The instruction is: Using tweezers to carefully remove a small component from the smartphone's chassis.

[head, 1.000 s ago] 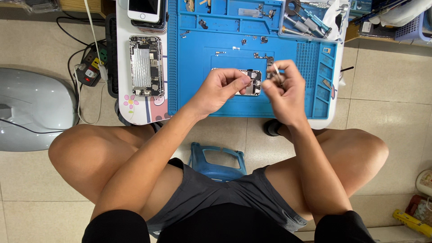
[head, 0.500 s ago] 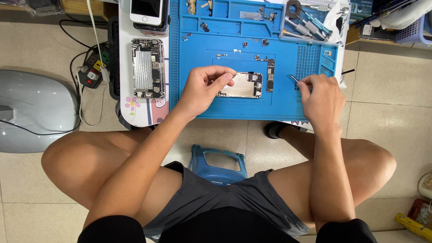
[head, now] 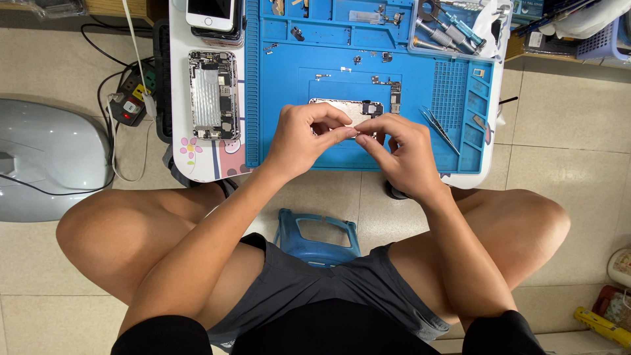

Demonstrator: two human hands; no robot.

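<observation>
— Both hands moved together. Right hand (head: 401,148) dropped the tweezers (head: 439,129) on the blue mat (head: 282,79).
— Left hand (head: 303,135)?
— Fingers of both pinch the phone part (head: 351,108). Tray (head: 503,36) holds screwdrivers (head: 453,29).

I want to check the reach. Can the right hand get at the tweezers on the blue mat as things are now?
Probably yes. The tweezers lie bare on the blue mat, just beside the right hand, with nothing between them; the hand's fingers are busy at the phone part.

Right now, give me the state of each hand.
Left hand: fingers pinched shut on the phone plate.
Right hand: fingers pinched at the same plate's near edge; what they grip cannot be told.
</observation>
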